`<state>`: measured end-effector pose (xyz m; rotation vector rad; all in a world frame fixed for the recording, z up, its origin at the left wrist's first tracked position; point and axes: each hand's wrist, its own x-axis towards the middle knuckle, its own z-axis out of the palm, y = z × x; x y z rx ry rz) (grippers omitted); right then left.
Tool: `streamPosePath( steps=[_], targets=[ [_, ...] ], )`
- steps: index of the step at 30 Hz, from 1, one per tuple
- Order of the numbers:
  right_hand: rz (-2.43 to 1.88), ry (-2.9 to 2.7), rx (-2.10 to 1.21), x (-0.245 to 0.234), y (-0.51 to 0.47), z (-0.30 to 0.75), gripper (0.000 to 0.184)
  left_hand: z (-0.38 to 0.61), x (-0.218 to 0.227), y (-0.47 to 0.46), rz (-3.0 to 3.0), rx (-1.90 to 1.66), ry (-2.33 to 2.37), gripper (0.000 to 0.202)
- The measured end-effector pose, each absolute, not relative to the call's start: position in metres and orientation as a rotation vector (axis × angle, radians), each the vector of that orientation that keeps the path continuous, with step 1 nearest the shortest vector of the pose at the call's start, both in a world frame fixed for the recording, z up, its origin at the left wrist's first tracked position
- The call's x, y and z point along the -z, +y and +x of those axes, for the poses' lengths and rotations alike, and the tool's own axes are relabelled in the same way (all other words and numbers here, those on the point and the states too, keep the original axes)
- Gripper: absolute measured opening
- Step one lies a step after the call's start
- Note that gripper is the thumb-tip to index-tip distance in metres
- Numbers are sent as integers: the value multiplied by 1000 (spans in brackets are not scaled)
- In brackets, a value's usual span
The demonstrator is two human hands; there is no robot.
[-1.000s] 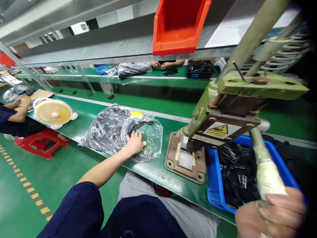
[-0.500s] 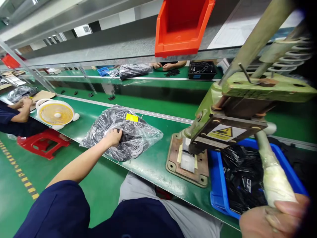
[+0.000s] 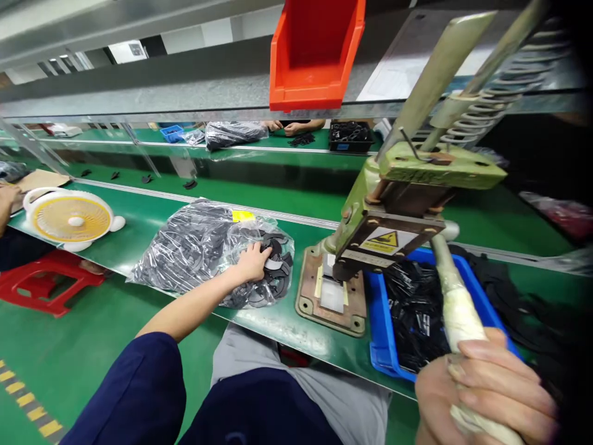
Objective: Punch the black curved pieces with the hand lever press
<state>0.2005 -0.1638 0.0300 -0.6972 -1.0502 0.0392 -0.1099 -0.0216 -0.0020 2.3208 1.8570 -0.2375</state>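
Note:
My left hand [image 3: 253, 262] reaches into the open end of a clear plastic bag [image 3: 194, 247] full of flat black parts [image 3: 273, 281], its fingers curled down on those parts. What the fingers hold is hidden. My right hand [image 3: 486, 392] is wrapped round the cloth-taped lever handle [image 3: 456, 309] of a green hand press [image 3: 407, 191]. The press stands on a rusty base plate [image 3: 324, 309] on the green bench, with a pale pad under its ram.
A blue bin [image 3: 384, 346] of black parts sits right of the press. A white and yellow fan [image 3: 69, 217] lies at the left. An orange bin [image 3: 315, 55] hangs overhead. Another person's hands [image 3: 287, 127] work at the far bench, and a red stool [image 3: 41, 284] stands below.
My left hand has shifted right along the bag to its open end and onto the loose black parts. The view has swung slightly. My right hand stays on the lever.

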Motion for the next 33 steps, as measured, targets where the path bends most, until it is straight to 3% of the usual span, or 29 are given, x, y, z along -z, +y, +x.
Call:
streamPosePath(
  steps=[3,8,13,22,33],
  targets=[
    [-566,-1173,190,-40,-161,200,27,-106,9,-21,2367,92,1754,71],
    [-584,-1174,164,-44,-162,196,21,-121,0,-25,2372,22,1639,73],
    [-573,-1140,186,-42,-160,194,26,-113,-15,-25,2501,-135,1494,47],
    [-566,-1173,183,-42,-160,196,18,-74,0,-2,2576,65,1452,29],
    [-464,-1136,176,-44,-156,192,15,-92,3,-5,2330,-296,1488,39]
  ],
)
